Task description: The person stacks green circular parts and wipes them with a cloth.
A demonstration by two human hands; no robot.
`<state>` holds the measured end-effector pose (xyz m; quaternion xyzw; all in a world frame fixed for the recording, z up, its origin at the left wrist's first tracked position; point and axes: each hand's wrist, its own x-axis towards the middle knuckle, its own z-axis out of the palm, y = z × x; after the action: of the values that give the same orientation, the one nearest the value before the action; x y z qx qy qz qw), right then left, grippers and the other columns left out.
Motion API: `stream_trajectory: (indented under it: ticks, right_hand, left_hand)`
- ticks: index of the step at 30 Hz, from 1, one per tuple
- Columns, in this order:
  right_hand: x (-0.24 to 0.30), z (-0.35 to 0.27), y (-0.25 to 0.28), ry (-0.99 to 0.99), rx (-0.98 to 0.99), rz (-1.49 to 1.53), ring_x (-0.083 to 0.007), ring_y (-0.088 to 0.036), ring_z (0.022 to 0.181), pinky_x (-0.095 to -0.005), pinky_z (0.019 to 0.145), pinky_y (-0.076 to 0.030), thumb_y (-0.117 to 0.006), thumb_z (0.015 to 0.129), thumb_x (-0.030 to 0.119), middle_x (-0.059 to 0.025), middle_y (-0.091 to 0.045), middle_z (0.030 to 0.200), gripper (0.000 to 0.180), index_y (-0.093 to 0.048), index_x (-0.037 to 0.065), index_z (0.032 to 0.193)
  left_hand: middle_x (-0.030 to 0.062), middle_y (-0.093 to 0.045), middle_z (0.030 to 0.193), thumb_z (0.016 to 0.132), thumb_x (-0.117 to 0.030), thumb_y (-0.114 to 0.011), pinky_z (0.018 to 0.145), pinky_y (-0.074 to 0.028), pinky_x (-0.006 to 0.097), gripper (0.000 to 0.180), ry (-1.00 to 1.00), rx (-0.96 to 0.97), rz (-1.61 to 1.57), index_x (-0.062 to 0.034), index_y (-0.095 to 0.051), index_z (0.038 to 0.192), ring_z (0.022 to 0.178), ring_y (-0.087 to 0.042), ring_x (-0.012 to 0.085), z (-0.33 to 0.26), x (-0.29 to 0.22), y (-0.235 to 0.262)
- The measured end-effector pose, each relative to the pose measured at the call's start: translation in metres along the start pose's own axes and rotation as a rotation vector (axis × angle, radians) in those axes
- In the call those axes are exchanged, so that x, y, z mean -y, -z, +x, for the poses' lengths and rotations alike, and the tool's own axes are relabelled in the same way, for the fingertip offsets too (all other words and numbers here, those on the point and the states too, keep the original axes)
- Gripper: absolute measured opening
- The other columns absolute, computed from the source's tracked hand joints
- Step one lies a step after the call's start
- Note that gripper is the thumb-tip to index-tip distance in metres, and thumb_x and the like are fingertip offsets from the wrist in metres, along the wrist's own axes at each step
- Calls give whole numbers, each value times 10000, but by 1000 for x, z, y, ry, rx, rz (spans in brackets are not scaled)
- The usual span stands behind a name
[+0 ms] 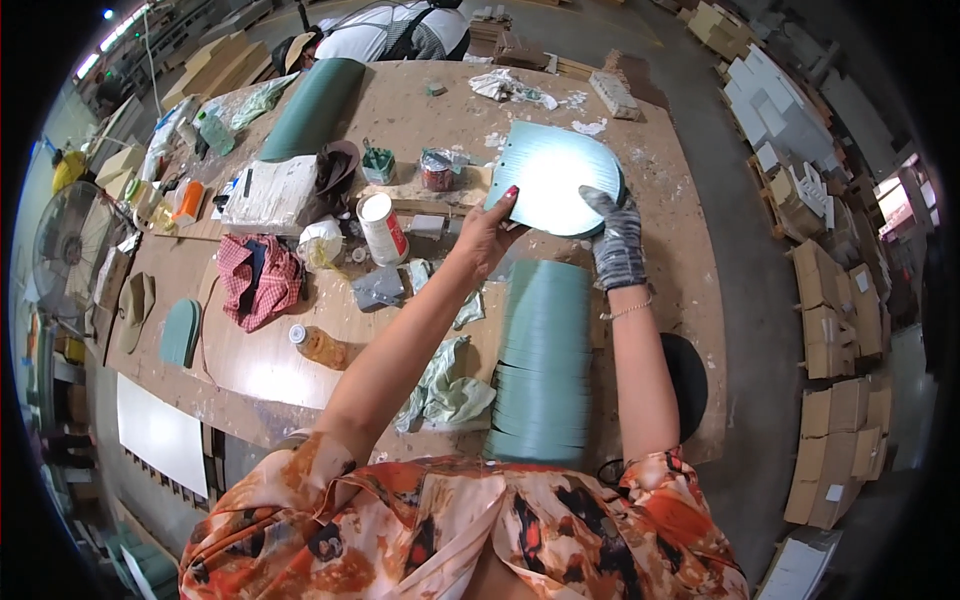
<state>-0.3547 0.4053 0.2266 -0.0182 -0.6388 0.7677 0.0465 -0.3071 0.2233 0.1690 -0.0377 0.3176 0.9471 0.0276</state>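
Head view: left hand, gloved right hand fingers gripping panel edges.

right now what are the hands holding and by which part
Both hold one pale green rounded panel: the bare left hand grips its lower left edge, the gloved right hand its lower right edge.

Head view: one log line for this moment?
left hand: grips green panel edge | right hand: gloved, on panel | panel stack: near, on workbench

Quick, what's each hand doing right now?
Left hand: closed on the left edge of the rounded pale green sheet.
Right hand, in grey glove: holding the sheet's right edge.
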Motion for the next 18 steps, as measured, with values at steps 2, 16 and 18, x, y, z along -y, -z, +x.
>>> stream_trajectory:
  ticks: [2,16,18]
  right_hand:
    - [12,3,-4,17,94,-142,-173,-620,775,-304,713,-543,-850,631,85,-50,-660,968,524,-618,29,1097]
    - [-54,64,23,298,628,-1120,-309,-521,1210,-354,1041,-416,-871,574,159,-190,-554,1290,868,-474,6,1331]
    - [-77,71,15,290,649,-1076,-313,-507,1226,-354,1053,-405,-871,557,131,-183,-538,1315,880,-477,18,1337]
  left_hand:
    - [63,-615,1131,934,-250,-639,906,-504,370,349,22,-22,106,-56,-569,1215,993,-594,162,1,4,9]
    - [240,-533,1312,703,-297,-827,1002,-420,382,829,-169,45,1219,58,-435,1342,1226,-515,337,26,18,80]
    - [254,-482,1368,700,-282,-828,1050,-382,374,900,-223,-50,1272,53,-369,1399,1286,-463,341,36,29,92]
